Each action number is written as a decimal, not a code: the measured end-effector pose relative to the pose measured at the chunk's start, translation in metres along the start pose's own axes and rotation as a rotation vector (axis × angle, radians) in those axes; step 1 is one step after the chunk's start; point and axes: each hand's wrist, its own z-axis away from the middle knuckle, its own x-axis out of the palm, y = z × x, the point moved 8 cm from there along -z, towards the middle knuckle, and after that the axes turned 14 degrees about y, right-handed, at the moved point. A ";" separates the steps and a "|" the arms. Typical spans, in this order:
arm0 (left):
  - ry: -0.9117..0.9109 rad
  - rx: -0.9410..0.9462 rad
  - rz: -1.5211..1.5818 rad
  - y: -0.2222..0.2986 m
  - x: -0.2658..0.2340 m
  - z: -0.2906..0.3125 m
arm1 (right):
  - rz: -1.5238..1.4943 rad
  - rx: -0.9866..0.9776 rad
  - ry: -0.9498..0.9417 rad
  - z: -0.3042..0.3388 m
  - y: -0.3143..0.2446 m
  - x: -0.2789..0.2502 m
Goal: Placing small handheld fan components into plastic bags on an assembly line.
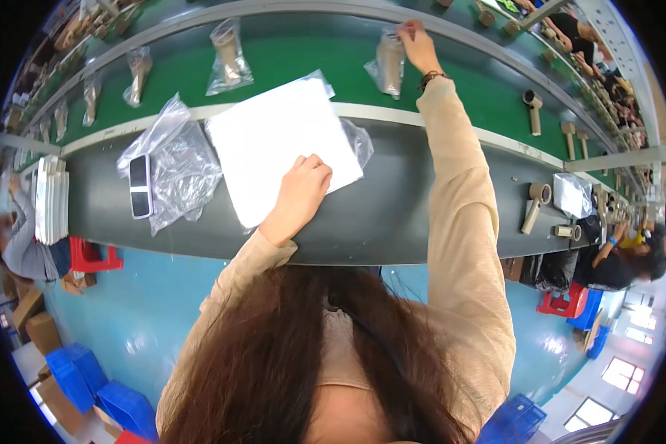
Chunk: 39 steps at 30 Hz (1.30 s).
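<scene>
From the head camera, the right hand (416, 41) reaches far forward onto the green conveyor belt (296, 55), fingers pinched on the top edge of a clear bagged beige part (390, 63) — the bag hangs below the grip, its long axis running toward the person. The left hand (303, 189) rests knuckles-down, curled shut, on a stack of white sheets (274, 140) on the grey bench (392, 200), well apart from the bag.
</scene>
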 end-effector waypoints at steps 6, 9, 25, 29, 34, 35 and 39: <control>0.104 -0.266 -0.061 -0.020 -0.015 -0.003 | 0.226 -0.039 0.062 0.015 0.037 -0.096; 0.089 -0.404 0.031 -0.018 -0.020 -0.012 | 0.618 0.169 0.170 0.010 0.112 -0.191; 0.151 -0.558 -0.063 -0.028 -0.027 0.001 | 0.896 -0.042 -0.287 -0.050 0.368 -0.246; 0.205 -0.489 -0.142 -0.024 -0.036 -0.009 | 0.980 -0.083 -0.157 -0.082 0.400 -0.300; 0.246 -0.335 -0.169 -0.024 -0.037 -0.009 | 0.523 0.083 -0.304 -0.069 0.344 -0.266; 0.254 -0.316 -0.199 -0.022 -0.038 -0.010 | 0.605 0.111 -0.350 -0.053 0.315 -0.248; 0.240 -0.361 -0.079 -0.027 -0.039 -0.007 | 0.662 -0.060 -0.168 -0.047 0.194 -0.258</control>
